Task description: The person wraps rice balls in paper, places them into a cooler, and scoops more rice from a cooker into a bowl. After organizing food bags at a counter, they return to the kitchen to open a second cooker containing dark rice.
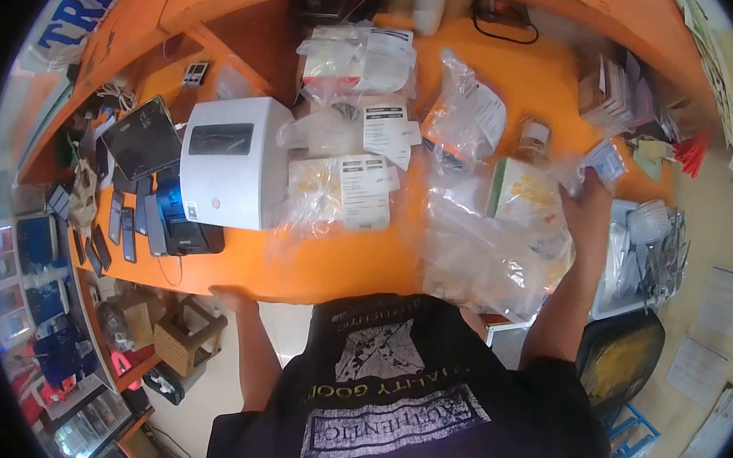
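My right hand (pixel 586 199) is at the right of the orange desk, its fingers closed on the edge of a clear plastic bag (pixel 494 258). A green and white box (pixel 525 191) lies in or under that plastic, beside the hand. At the desk's front edge, left of my body, rests my left hand (pixel 232 296); its fingers are partly hidden at the edge. Several plastic-wrapped packages with printed labels (pixel 367 199) lie in a column near the middle. Another bagged item with a label (pixel 480 117) sits behind the clear bag.
A white printer (pixel 236 162) stands on the orange desk (pixel 301 273), left of the packages. Several phones (pixel 128 235) and a dark tablet (pixel 142 136) lie farther left. A tape roll (pixel 535 134) is behind the box. A chair (pixel 622 359) stands at the lower right.
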